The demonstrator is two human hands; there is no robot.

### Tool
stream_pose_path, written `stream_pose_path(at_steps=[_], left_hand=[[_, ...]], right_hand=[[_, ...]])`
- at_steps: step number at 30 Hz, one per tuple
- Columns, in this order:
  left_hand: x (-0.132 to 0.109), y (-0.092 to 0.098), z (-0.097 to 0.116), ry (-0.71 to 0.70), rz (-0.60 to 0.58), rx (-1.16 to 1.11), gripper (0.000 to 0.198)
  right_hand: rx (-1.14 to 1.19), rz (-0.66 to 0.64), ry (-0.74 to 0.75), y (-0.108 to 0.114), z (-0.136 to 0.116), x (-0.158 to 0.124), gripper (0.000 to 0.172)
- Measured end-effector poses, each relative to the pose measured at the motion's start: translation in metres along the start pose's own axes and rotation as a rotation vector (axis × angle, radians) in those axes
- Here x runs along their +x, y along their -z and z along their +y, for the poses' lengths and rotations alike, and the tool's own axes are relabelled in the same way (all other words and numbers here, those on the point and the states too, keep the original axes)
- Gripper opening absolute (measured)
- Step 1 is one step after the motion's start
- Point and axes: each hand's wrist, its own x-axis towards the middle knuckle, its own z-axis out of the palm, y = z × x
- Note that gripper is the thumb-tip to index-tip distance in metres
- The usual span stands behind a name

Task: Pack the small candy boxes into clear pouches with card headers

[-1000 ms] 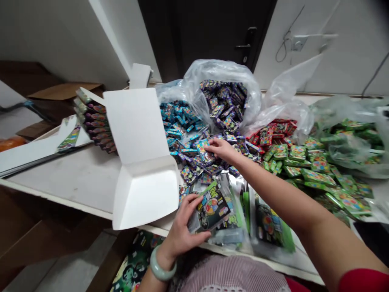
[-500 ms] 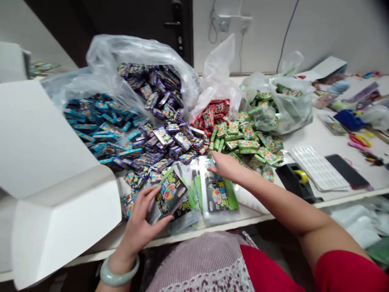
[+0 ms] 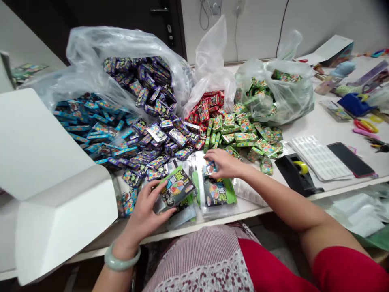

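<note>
Head view: the left hand (image 3: 148,213), angled toward one o'clock, grips a black-and-green packet (image 3: 178,188); the right hand (image 3: 225,164), its forearm running back to four, pinches a small blue box (image 3: 209,167) over a clear pouch (image 3: 216,196). From the hands, a plastic bag (image 3: 121,40) at eleven holds purple boxes (image 3: 148,77), a second bag (image 3: 209,56) at twelve red boxes (image 3: 208,106), a third bag (image 3: 293,99) at two green boxes (image 3: 287,76)
</note>
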Motion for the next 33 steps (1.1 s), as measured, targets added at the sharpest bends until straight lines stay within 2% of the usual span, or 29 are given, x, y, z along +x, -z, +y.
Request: stream_pose_path(at_steps=[2,3,7,10,17,20,23,25,26,29,31,33], left_hand=[[0.000,0.002,0.002,0.000,-0.014,0.001,0.072],[0.000,0.002,0.003,-0.004,-0.023,-0.010,0.072],[0.005,0.004,0.010,-0.024,-0.055,-0.081,0.074],[0.010,0.004,0.013,-0.063,-0.095,-0.114,0.075],[0.009,0.002,0.016,-0.056,-0.106,-0.145,0.077],[0.008,-0.001,0.017,-0.062,-0.114,-0.165,0.076],[0.009,-0.002,0.017,-0.061,-0.101,-0.197,0.075],[0.009,-0.003,0.019,-0.042,-0.059,-0.188,0.075],[0.009,-0.002,0.019,-0.032,-0.024,-0.167,0.075],[0.009,-0.003,0.025,-0.030,0.101,-0.066,0.076],[0.008,-0.006,0.031,-0.029,0.184,-0.007,0.076],[0.009,-0.009,0.039,0.007,0.235,-0.004,0.080]], right_hand=[[0.059,0.114,0.059,0.014,-0.010,-0.003,0.065],[0.072,0.123,0.110,0.022,-0.017,-0.005,0.065],[-0.045,-0.086,0.272,0.048,-0.044,-0.008,0.065],[-0.165,-0.180,0.286,0.052,-0.055,-0.003,0.064],[-0.219,-0.211,0.313,0.049,-0.060,0.007,0.064],[-0.217,-0.219,0.287,0.045,-0.063,0.008,0.062],[-0.083,-0.209,0.274,0.038,-0.063,0.009,0.075],[0.054,-0.141,0.249,0.032,-0.061,0.009,0.086],[0.112,-0.079,0.211,0.029,-0.061,0.008,0.085],[0.265,0.085,0.043,0.014,-0.062,0.000,0.064],[0.419,0.104,-0.057,0.003,-0.065,-0.004,0.054],[0.594,0.094,-0.136,-0.004,-0.069,-0.007,0.052]])
